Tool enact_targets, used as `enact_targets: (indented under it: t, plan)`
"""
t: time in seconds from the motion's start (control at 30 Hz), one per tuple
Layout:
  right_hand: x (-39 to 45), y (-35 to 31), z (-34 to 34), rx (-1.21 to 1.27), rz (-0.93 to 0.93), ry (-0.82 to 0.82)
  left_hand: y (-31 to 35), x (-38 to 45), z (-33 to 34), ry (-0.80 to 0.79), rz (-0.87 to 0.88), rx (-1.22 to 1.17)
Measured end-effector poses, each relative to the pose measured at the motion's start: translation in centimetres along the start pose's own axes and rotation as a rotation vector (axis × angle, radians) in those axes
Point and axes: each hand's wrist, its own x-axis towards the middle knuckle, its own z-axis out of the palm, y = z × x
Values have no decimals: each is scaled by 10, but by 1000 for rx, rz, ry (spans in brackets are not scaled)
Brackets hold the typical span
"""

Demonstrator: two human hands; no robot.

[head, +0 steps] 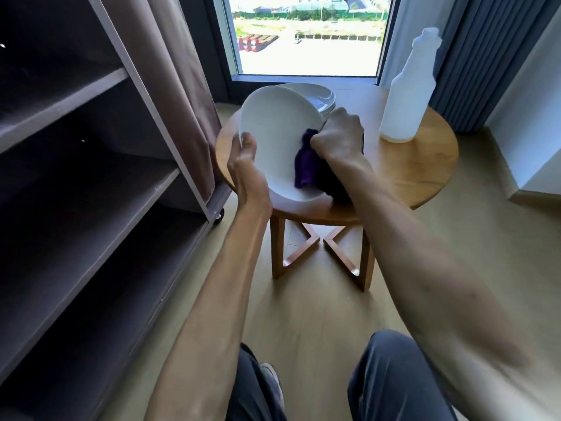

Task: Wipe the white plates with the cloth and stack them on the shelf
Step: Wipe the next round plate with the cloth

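A white plate (277, 132) is held tilted above the round wooden table (425, 165), its face turned toward me. My left hand (244, 154) grips its left rim. My right hand (338, 132) is closed on a dark purple cloth (305, 164) and presses it against the plate's right side. Behind the held plate, a small stack of white plates (317, 97) lies at the table's far edge. The shelf unit (91, 183) stands at my left with several dark, bare boards.
A white plastic bottle (406, 95) stands at the table's back right. A brown curtain (179, 86) hangs on the shelf unit's right side. A window (306, 34) and grey drapes (485, 56) lie behind the table. My knees (391, 378) are at the bottom.
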Motion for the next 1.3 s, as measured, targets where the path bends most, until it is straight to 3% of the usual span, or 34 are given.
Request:
enact_targets:
  t: [0.13,0.2,0.4,0.53,0.6,0.7,0.83,0.93,1.07,1.17,1.3]
  plan:
    - [15,-15,-8,30,-128,171,-3,-9,9,-21,-72,-12]
    - [15,-32,-11,114,-197,162,-6,-13,15,-65,-130,-43]
    - [-15,-58,-13,388,-299,-188,-8,-11,18,-53,-150,-165]
    - [-22,-43,-2,111,-186,-380,5,12,-4,44,-151,-240]
    - [-19,-30,8,44,-108,-330,1,17,-9,74,-114,-160]
    - [-9,-11,9,10,-24,-107,12,5,-5,79,12,-51]
    - [6,-7,-9,21,-96,151,8,-18,10,-90,26,5]
    - [10,-22,-16,142,-177,194,0,-25,19,-144,-39,-13]
    - [-16,-43,-17,385,-344,-12,-8,-19,21,-114,-80,-90]
    - [-31,-42,-16,300,-350,-221,-8,-12,14,-45,-93,-132]
    - [-30,-29,2,53,-172,-431,0,4,1,39,-59,-150]
